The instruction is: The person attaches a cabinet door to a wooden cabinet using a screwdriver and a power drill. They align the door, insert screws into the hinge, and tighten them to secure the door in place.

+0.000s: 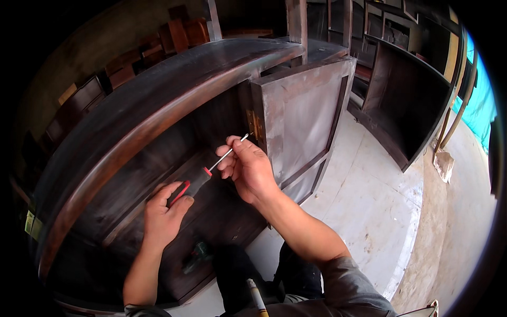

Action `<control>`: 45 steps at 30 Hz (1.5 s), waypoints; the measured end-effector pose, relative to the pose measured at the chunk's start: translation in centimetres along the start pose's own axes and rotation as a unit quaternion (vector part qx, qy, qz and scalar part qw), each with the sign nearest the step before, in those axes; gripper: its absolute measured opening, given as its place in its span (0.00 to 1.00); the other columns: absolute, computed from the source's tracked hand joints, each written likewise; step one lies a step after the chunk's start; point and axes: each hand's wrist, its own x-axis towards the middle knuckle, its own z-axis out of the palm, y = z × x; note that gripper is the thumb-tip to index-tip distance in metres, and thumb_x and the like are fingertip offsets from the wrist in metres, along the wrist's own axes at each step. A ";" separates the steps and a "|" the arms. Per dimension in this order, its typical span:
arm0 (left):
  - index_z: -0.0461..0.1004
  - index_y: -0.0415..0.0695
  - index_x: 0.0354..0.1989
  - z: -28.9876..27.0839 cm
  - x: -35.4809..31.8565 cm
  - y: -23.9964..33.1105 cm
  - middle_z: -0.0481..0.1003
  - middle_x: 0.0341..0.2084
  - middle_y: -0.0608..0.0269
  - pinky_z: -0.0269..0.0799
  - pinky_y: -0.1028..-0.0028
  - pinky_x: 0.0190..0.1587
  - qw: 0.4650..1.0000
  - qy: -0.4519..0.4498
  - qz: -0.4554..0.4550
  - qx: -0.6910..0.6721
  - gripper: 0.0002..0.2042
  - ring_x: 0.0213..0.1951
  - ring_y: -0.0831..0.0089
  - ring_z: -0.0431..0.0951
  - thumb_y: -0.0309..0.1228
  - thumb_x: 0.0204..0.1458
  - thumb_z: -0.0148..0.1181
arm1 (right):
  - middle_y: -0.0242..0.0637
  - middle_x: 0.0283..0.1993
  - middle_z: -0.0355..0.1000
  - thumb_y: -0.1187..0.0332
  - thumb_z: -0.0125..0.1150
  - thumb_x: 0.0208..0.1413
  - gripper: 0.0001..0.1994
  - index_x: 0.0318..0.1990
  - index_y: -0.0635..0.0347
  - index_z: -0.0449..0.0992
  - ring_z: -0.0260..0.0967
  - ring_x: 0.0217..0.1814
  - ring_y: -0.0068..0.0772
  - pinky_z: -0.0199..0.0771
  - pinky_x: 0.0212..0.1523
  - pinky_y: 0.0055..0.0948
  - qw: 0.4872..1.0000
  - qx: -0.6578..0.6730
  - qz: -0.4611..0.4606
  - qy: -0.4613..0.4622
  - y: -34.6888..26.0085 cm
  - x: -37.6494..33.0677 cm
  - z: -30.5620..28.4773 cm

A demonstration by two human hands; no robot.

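Observation:
A screwdriver (198,177) with a black and red handle and a thin metal shaft slants up toward a brass hinge (254,124). Its handle is gripped by my left hand (165,214). The fingers of my right hand (248,169) close around the shaft near its tip; whether a screw is there is too small to tell. The hinge sits on the edge of an open cabinet door (306,111), just beyond the tip. Left of that door is the dark wooden cabinet (153,127), with a curved front rim and a shadowed inside.
A green and black tool (196,257) lies low inside the cabinet. Another dark cabinet (404,100) stands at the right on the pale floor (359,211). Wooden pieces (174,39) are stacked behind. A lit cigarette (256,296) shows at the lower edge.

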 end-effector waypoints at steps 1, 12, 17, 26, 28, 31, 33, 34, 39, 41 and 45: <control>0.75 0.34 0.45 0.0 0.0 0.0 0.72 0.32 0.64 0.68 0.78 0.39 0.999 0.009 0.044 0.015 0.14 0.34 0.79 0.72 0.23 0.49 0.63 | 0.37 0.35 0.77 0.64 0.47 0.68 0.09 0.43 0.59 0.70 0.73 0.26 0.23 0.74 0.24 0.21 1.000 -0.004 -0.009 -0.007 -0.3 -0.1 0.4; 0.75 0.35 0.45 0.8 1.0 1.2 0.74 0.34 0.57 0.71 0.73 0.36 0.982 0.078 0.160 0.057 0.16 0.33 0.69 0.76 0.21 0.46 0.66 | 0.37 0.35 0.77 0.65 0.46 0.68 0.10 0.43 0.61 0.70 0.74 0.26 0.23 0.75 0.25 0.20 0.999 -0.016 -0.013 -0.037 -1.5 1.0 1.4; 0.75 0.36 0.45 0.9 1.5 1.2 0.74 0.34 0.56 0.72 0.72 0.36 0.977 0.085 0.183 0.075 0.16 0.33 0.68 0.76 0.21 0.45 0.66 | 0.40 0.36 0.77 0.64 0.46 0.67 0.11 0.44 0.62 0.70 0.75 0.27 0.28 0.78 0.26 0.24 0.999 -0.005 -0.021 -0.038 -1.2 1.6 1.1; 0.73 0.34 0.47 0.9 1.5 1.4 0.72 0.37 0.53 0.71 0.70 0.40 0.963 0.102 0.201 0.146 0.18 0.36 0.62 0.75 0.21 0.45 0.65 | 0.41 0.36 0.77 0.65 0.45 0.68 0.11 0.44 0.62 0.70 0.75 0.28 0.28 0.78 0.26 0.25 0.998 0.021 -0.026 -0.048 -1.1 1.8 1.1; 0.73 0.35 0.47 0.9 1.6 1.2 0.72 0.38 0.52 0.71 0.69 0.40 0.955 0.108 0.222 0.162 0.18 0.36 0.60 0.75 0.22 0.45 0.65 | 0.39 0.36 0.76 0.66 0.43 0.68 0.10 0.44 0.61 0.70 0.74 0.28 0.25 0.76 0.25 0.23 0.998 0.025 -0.031 -0.048 -1.2 1.6 1.4; 0.73 0.36 0.47 0.4 1.0 0.6 0.73 0.37 0.52 0.72 0.67 0.38 0.953 0.104 0.228 0.168 0.19 0.36 0.57 0.76 0.24 0.44 0.67 | 0.40 0.36 0.76 0.65 0.44 0.68 0.10 0.44 0.61 0.69 0.74 0.28 0.27 0.76 0.26 0.24 0.998 0.029 -0.024 -0.047 -0.1 0.9 1.0; 0.74 0.36 0.46 0.0 -0.2 -0.1 0.73 0.36 0.53 0.72 0.66 0.38 0.966 0.080 0.192 0.153 0.19 0.36 0.56 0.77 0.25 0.44 0.68 | 0.39 0.36 0.76 0.64 0.46 0.67 0.09 0.43 0.60 0.70 0.74 0.28 0.26 0.76 0.27 0.24 0.999 -0.004 0.010 -0.043 0.8 0.1 0.4; 0.74 0.35 0.46 -0.1 -0.8 -0.7 0.74 0.35 0.53 0.72 0.66 0.38 0.977 0.056 0.157 0.136 0.18 0.35 0.57 0.76 0.25 0.44 0.67 | 0.39 0.36 0.76 0.64 0.47 0.67 0.09 0.43 0.60 0.70 0.74 0.28 0.26 0.75 0.27 0.23 0.999 -0.027 0.015 -0.035 1.1 -0.1 0.1; 0.74 0.34 0.44 0.8 -0.6 -1.4 0.74 0.32 0.53 0.70 0.68 0.38 0.991 0.013 0.100 0.084 0.16 0.34 0.58 0.75 0.27 0.47 0.66 | 0.38 0.35 0.77 0.64 0.49 0.67 0.09 0.41 0.60 0.71 0.75 0.27 0.26 0.75 0.26 0.23 0.999 -0.034 0.024 0.000 1.1 0.1 -1.4; 0.74 0.34 0.44 1.0 -0.2 -1.7 0.74 0.32 0.53 0.70 0.68 0.38 0.991 0.007 0.109 0.078 0.16 0.34 0.59 0.75 0.28 0.49 0.65 | 0.38 0.35 0.77 0.63 0.49 0.66 0.09 0.41 0.60 0.71 0.75 0.27 0.25 0.75 0.26 0.23 0.999 -0.036 0.019 0.003 0.9 0.3 -1.6; 0.74 0.34 0.45 0.9 -0.1 -1.9 0.73 0.30 0.60 0.69 0.74 0.37 0.992 0.004 0.100 0.077 0.14 0.32 0.71 0.73 0.29 0.53 0.63 | 0.38 0.34 0.77 0.63 0.50 0.66 0.09 0.41 0.59 0.71 0.75 0.27 0.25 0.76 0.26 0.23 0.999 -0.038 0.014 -0.003 1.0 0.6 -1.6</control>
